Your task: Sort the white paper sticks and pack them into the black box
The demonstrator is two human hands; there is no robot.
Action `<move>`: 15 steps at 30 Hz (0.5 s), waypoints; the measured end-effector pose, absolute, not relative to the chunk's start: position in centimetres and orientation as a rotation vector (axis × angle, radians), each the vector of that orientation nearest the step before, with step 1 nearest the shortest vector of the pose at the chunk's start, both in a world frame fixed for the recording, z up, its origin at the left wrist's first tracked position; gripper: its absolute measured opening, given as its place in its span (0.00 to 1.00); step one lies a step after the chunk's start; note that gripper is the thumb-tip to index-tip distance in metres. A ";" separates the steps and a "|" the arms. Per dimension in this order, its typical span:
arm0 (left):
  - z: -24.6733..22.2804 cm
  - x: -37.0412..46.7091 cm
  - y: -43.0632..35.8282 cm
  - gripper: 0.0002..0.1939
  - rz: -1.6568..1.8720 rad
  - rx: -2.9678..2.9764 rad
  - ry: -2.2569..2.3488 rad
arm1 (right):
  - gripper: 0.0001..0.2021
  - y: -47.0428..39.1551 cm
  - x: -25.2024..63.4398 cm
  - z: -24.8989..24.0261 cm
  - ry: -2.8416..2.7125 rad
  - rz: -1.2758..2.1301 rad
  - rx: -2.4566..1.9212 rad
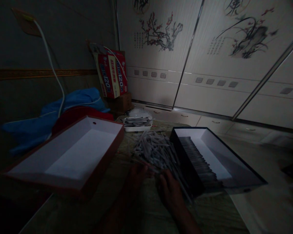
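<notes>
A heap of thin, pale, pen-like sticks [152,148] lies on the table between two open boxes. My left hand [136,174] is at the near edge of the heap, its fingers closed at the end of a thin stick. My right hand [167,183] is beside it, fingers curled near the stick's other end; dimness and blur hide whether it grips it. The dark-rimmed box [236,154] on the right holds a row of dark sticks [200,161] along its left side. At the left stands a red-rimmed box [80,149] with a bare white inside.
A white tray [138,128] of similar sticks sits behind the heap. Blue cloth [80,97] and red cloth lie at the back left, below a white cable [50,61]. Red cartons [113,74] stand near the sliding doors [156,87].
</notes>
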State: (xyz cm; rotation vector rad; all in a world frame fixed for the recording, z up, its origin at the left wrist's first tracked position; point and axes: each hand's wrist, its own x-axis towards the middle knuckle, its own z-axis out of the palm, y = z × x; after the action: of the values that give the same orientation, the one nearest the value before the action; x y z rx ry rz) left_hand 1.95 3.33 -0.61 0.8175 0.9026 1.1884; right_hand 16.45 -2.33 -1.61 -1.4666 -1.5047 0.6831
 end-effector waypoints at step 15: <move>-0.4 1.8 3.3 0.15 1.168 0.875 0.935 | 0.13 -2.5 16.2 -1.6 -1.543 0.650 -1.488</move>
State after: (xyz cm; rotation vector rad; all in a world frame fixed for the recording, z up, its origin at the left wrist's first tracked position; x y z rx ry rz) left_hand 1.81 3.35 -0.44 0.8751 0.9345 1.1682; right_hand 16.23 -2.48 -1.56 -1.4883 -1.5427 0.6504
